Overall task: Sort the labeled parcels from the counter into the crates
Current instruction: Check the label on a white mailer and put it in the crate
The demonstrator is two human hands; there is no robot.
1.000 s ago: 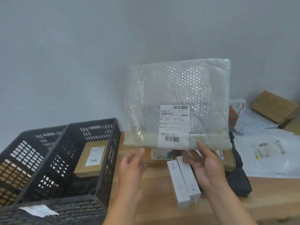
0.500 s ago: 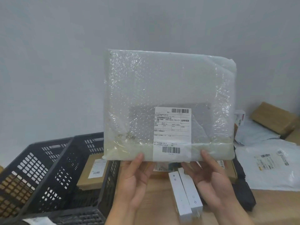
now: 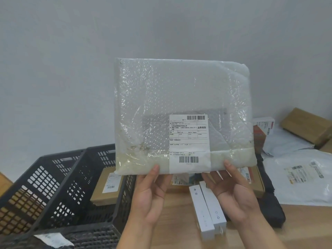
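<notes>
Right of the black slotted plastic crates [image 3: 59,186], the left hand [image 3: 152,193] and right hand [image 3: 231,191] each pinch the bottom edge of the clear bubble-wrap labelled parcel [image 3: 179,97], upright above the wooden counter [image 3: 179,221]. Pinched so low, the slick wrap may flop or slip.
</notes>
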